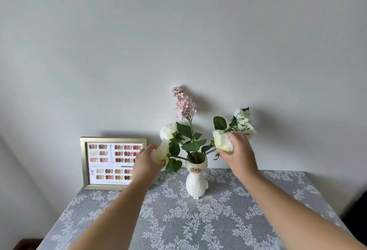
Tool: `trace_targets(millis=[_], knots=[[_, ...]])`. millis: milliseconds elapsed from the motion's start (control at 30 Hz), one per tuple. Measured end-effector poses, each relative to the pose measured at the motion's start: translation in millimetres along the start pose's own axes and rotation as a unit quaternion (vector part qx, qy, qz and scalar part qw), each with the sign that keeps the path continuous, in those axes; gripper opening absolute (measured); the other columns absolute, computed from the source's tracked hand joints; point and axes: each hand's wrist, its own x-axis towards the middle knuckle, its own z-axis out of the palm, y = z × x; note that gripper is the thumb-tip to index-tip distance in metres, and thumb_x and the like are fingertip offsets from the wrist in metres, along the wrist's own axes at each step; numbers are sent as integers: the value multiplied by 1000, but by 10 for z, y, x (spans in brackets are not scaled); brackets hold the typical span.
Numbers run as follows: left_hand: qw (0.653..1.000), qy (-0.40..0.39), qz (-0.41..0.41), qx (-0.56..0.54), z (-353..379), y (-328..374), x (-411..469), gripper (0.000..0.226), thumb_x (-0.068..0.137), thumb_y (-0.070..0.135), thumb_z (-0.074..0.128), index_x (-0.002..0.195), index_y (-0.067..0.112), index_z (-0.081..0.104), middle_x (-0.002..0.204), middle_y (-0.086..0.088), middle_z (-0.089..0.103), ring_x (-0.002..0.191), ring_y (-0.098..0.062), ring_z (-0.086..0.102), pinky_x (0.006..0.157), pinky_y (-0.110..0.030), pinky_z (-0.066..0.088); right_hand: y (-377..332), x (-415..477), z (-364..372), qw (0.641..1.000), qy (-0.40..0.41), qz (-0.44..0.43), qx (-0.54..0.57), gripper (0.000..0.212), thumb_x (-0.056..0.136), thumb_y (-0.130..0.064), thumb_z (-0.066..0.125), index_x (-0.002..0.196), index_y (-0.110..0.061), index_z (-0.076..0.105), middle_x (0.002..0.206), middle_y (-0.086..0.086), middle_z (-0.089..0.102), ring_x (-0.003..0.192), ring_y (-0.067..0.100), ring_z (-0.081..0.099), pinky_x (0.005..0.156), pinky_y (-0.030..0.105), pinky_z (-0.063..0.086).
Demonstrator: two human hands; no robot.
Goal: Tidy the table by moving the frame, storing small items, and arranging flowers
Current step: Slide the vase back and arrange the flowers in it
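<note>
— How far along does the tidying look?

— Far, I'd say. The table (258, 210), under its grey lace cloth, shows no loose small items anywhere, so storing them seems finished — though where they went is out of view.

— And the frame?

— The frame (113, 163) stands upright at the back left, against the wall, well left of the vase. That part looks settled too.

— So only the flowers remain?

— It appears so. The cat-shaped vase (196, 180) stands near the middle of the back edge with all the stems in it: a pink spray (184, 103) rising straight up, a white bloom (168, 131) left of it, and a white sprig (243, 122) leaning out to the right.

— What are the hands doing?

— Each holds a flower. The left hand (148, 160) has its fingers curled round a pale bloom (160, 153) low on the left side; the right hand (236, 148) cups another pale bloom (222, 140) on the right, fingers closed over it.

— The last step, then?

— Probably spreading the blooms apart — a finishing touch.
</note>
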Motion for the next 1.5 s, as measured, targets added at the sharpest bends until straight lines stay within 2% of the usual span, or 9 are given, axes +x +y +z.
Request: trace_targets(millis=[167,500,600,700,833,933,1033,1333,1500], knots=[[1000,0,3,-7,26,19,-66,50,66,22,77,111,25,56,97,3,61,82,-17,59,54,-18,42,-238,5,167,994,-74,-75,-42,56,68,-21,78,119,-15,56,130,4,51,117,21,47,92,31,44],[1000,4,3,9,-3,109,-175,41,65,27,79,98,33,55,86,11,60,63,0,53,41,-7,32,-338,-197,377,980,-145,-91,-100,45,79,-12,67,123,-17,55,146,3,36,119,18,45,88,30,51],[1000,12,20,3,15,130,-206,40,65,25,79,97,31,57,94,5,65,70,-10,59,46,-12,40,-320,-199,356,981,-147,-81,-98,44,80,-12,66,123,-17,55,148,3,34,121,18,44,90,30,50],[998,9,50,28,30,227,-216,42,67,24,78,103,30,58,104,3,64,80,-16,61,62,-26,55,-276,-200,313,984,-149,-61,-80,46,82,-11,64,126,-18,51,150,2,30,125,20,41,95,32,47],[990,6,118,71,73,440,-213,42,68,25,75,104,33,56,112,6,61,83,-16,58,67,-28,54,-237,-215,253,988,-148,-41,-28,51,82,-4,63,129,-17,48,149,4,32,130,21,38,99,32,41],[980,-4,162,119,153,577,-206,43,69,27,72,107,33,54,116,7,58,91,-19,57,68,-33,54,-227,-227,224,989,-139,-43,-5,49,82,0,62,126,-15,49,144,7,40,125,20,45,96,26,42],[970,-19,183,158,255,658,-212,46,69,29,72,111,31,53,114,6,58,96,-21,55,72,-35,53,-225,-233,204,989,-145,-32,-2,45,82,-3,62,123,-15,50,135,9,50,115,22,53,92,32,49],[982,-41,140,120,475,656,-264,47,69,22,69,114,27,58,113,3,59,91,-20,59,69,-28,49,-146,-256,198,986,-161,-23,-21,43,83,-5,61,123,-16,49,132,8,52,111,20,55,91,30,49],[984,-60,123,110,416,614,-289,61,68,40,73,122,33,46,124,5,51,95,-22,59,75,-34,54,-141,-241,166,987,-152,-45,-11,47,81,-15,66,124,-21,48,133,3,51,114,20,53,89,31,49]])
